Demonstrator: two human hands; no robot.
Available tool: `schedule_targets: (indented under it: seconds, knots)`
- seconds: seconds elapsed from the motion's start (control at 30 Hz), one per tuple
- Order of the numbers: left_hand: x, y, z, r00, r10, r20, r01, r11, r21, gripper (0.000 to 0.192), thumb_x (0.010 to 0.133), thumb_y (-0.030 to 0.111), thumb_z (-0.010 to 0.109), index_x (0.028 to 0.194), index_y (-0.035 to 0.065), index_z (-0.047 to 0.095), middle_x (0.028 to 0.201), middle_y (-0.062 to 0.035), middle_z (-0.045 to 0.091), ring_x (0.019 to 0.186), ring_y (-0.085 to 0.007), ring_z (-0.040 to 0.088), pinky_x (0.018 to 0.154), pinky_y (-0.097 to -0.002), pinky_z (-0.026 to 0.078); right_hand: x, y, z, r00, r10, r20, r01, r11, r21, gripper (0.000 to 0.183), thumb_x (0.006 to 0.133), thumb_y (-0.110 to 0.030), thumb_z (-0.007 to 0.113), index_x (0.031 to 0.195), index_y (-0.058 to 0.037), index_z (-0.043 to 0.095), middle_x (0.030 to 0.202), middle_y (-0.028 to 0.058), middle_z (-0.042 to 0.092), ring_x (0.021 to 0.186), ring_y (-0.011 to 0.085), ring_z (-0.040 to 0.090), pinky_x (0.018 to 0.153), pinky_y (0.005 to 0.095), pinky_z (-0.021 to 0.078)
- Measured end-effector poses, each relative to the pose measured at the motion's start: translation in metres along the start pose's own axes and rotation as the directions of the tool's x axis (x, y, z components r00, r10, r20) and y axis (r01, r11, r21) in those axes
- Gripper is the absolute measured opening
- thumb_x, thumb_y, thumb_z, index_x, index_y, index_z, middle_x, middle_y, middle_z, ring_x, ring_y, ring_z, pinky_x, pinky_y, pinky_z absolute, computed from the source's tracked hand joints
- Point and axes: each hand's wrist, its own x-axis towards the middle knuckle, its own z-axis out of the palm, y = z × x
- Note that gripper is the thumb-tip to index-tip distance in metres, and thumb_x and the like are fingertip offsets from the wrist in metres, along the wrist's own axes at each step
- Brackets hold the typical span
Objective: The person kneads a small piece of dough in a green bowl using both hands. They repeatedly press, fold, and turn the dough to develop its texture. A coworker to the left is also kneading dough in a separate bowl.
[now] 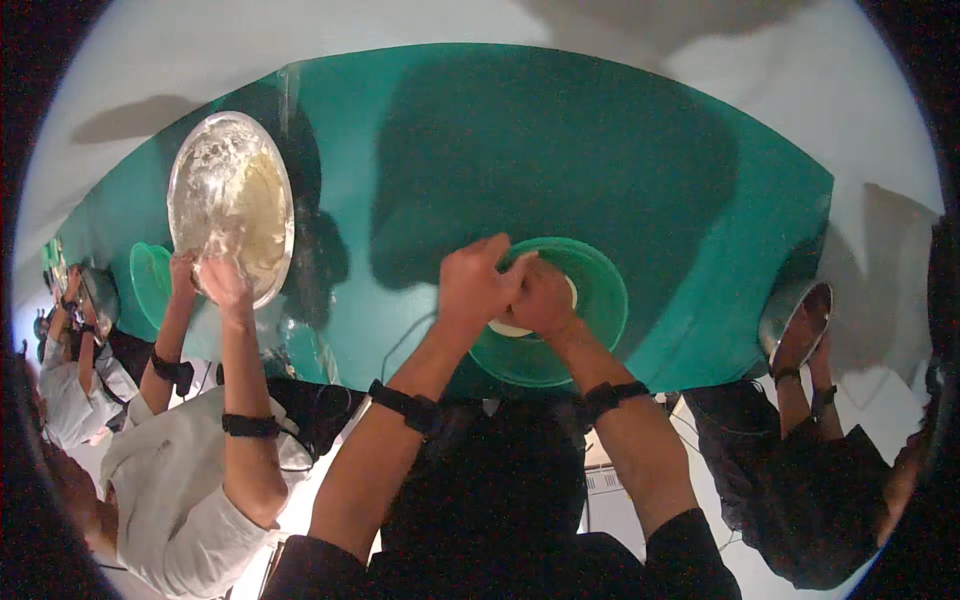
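Observation:
A translucent green plastic bowl (600,330) rests at the near edge of the green table, right in front of me. In it lies a pale, rounded mass, probably dough (511,328), mostly covered by my hands. My left hand (478,283) is over the bowl's left rim, fingers curled towards the other hand. Over the bowl's middle, my right hand (546,296) is bent inward and meets the left one. The fingers overlap and blur, so whether anything is between them is hidden. A black band circles each of my forearms.
To my left, a person in a white shirt works with floury hands (225,281) in a metal basin (262,187). Another green bowl (150,281) stands beyond. A person in dark clothes at right holds a metal bowl (776,319). The green table (555,135) spans the front.

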Motion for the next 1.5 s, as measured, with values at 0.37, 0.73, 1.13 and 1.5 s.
schedule_targets:
  seconds: [0.37, 0.73, 1.13, 1.5]
  knots:
    - [0.003, 0.003, -0.002, 0.951, 0.224, 0.214, -0.249, 0.963, 0.101, 0.036, 0.09, 0.04, 0.076, 0.09, 0.0072, 0.062, 0.085, -0.0156, 0.071, 0.079, -0.0425, 0.07, 0.064, -0.0521, 0.055, -0.012, -0.05, -0.019, 0.874, 0.413, -0.255, -0.414, 0.909, 0.054, 0.023, 0.086, -0.016, 0.074, 0.103, -0.0018, 0.071, 0.107, 0.0192, 0.067, 0.091, 0.0392, 0.067, 0.076, 0.0516, 0.0546]
    - [0.029, 0.029, -0.002, 0.802, 0.486, 0.347, -0.566, 0.805, 0.179, 0.043, 0.089, 0.041, 0.077, 0.117, 0.0103, 0.067, 0.114, -0.0208, 0.068, 0.105, -0.0413, 0.07, 0.085, -0.0534, 0.058, -0.034, -0.044, -0.008, 0.891, 0.449, -0.06, -0.442, 0.891, 0.107, 0.067, 0.079, -0.023, 0.089, 0.133, -0.0008, 0.057, 0.112, 0.0211, 0.072, 0.1, 0.0413, 0.071, 0.085, 0.0487, 0.0566]
    - [-0.024, -0.015, -0.016, 0.985, -0.166, -0.055, 0.171, 0.981, 0.095, 0.023, 0.098, 0.02, 0.067, 0.116, 0.0073, 0.058, 0.097, -0.0199, 0.071, 0.092, -0.0448, 0.07, 0.075, -0.0556, 0.055, -0.001, -0.04, -0.048, 0.682, 0.72, -0.13, -0.66, 0.682, 0.316, 0.067, 0.082, -0.025, 0.088, 0.132, -0.0006, 0.05, 0.113, 0.0249, 0.069, 0.098, 0.0437, 0.069, 0.088, 0.0483, 0.0565]
    - [-0.032, -0.029, -0.013, 0.973, -0.23, -0.027, 0.231, 0.956, 0.181, 0.023, 0.098, 0.024, 0.066, 0.116, 0.0128, 0.055, 0.097, -0.0158, 0.074, 0.088, -0.0417, 0.072, 0.071, -0.0567, 0.055, 0.006, -0.065, -0.089, 0.759, 0.623, 0.192, -0.651, 0.733, 0.197, 0.046, 0.086, -0.033, 0.081, 0.109, -0.0003, 0.057, 0.101, 0.026, 0.069, 0.092, 0.0469, 0.069, 0.084, 0.0535, 0.0558]
